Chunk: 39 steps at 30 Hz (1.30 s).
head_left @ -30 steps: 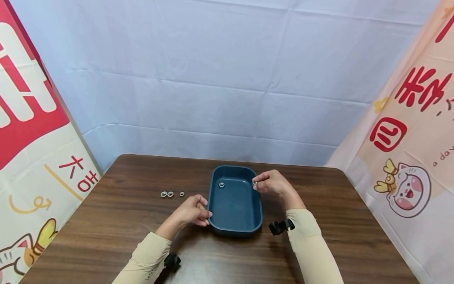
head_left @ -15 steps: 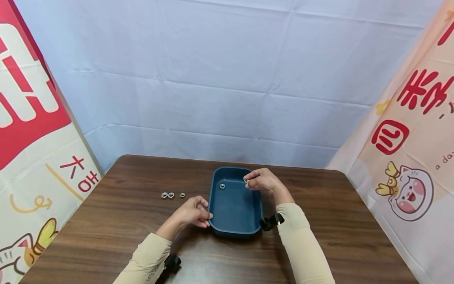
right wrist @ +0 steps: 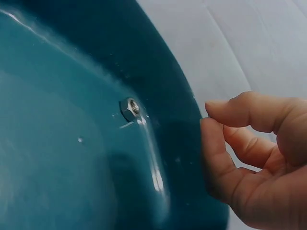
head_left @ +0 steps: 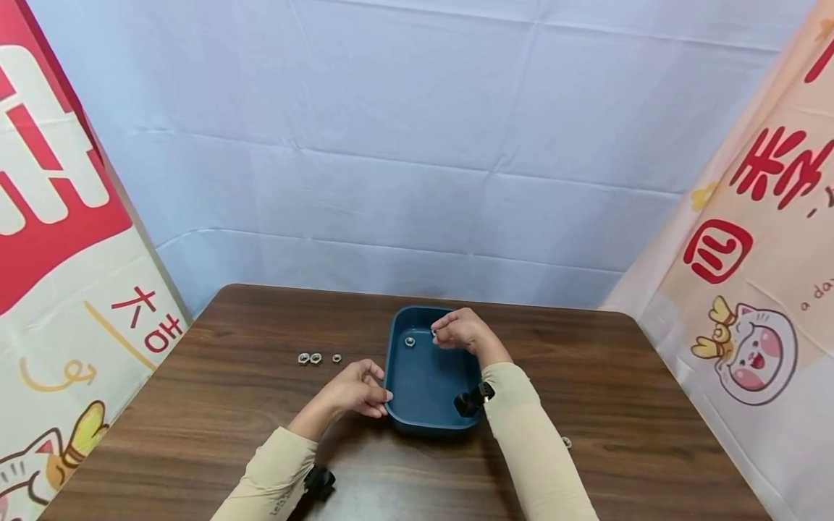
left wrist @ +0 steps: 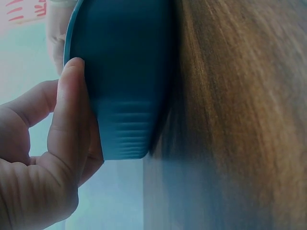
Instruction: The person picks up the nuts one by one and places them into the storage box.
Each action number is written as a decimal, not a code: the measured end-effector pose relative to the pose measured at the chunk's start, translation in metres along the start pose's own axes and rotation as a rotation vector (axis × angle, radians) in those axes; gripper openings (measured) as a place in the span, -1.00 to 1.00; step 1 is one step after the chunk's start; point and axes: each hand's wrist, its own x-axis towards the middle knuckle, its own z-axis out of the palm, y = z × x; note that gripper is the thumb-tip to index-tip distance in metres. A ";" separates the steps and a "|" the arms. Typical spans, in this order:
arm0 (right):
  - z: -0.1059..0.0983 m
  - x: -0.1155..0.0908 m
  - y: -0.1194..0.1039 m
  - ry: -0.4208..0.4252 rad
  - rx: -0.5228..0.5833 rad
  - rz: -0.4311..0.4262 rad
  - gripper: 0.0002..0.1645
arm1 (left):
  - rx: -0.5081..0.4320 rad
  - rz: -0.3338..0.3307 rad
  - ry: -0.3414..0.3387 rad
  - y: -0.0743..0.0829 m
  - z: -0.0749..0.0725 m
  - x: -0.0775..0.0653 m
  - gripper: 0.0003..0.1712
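Note:
A deep blue plastic tray (head_left: 430, 420) stands on the table. My left hand (head_left: 355, 391) grips its left side, the thumb at the rim; the left wrist view shows that hand (left wrist: 57, 139) against the outer wall (left wrist: 129, 86). Over the far part of the tray, my right hand (head_left: 461, 331) pinches a small hex nut (head_left: 434, 332) at its fingertips. The right wrist view shows the pinching hand (right wrist: 259, 148), but the fingers hide the held nut. Another hex nut (head_left: 410, 341) lies inside the tray near the far left corner, also seen as the metal nut (right wrist: 130, 109) in the right wrist view.
Left of the tray lie two larger nuts, one nut (head_left: 303, 358) beside the other nut (head_left: 316, 358), and a smaller nut (head_left: 337, 358). A further nut (head_left: 567, 441) shows beside my right sleeve. Fabric (head_left: 417, 181) hangs behind the wooden table (head_left: 195, 420).
My right hand has moved left from the tray's right rim to over its inside, carrying the hex nut. A nut on the right, earlier hidden by the sleeve, now shows. The left hand stays put.

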 end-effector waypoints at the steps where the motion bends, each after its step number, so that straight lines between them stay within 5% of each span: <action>1: 0.002 0.001 0.000 0.005 0.002 0.013 -0.73 | 0.000 -0.003 0.000 0.000 0.000 0.000 -0.57; 16: 0.016 0.018 0.007 0.029 0.059 0.094 -0.67 | 0.011 -0.011 0.002 0.002 0.000 0.001 -0.57; 39: 0.041 0.038 0.020 0.160 -0.056 0.195 -0.78 | 0.004 -0.031 -0.002 -0.001 -0.001 0.003 -0.57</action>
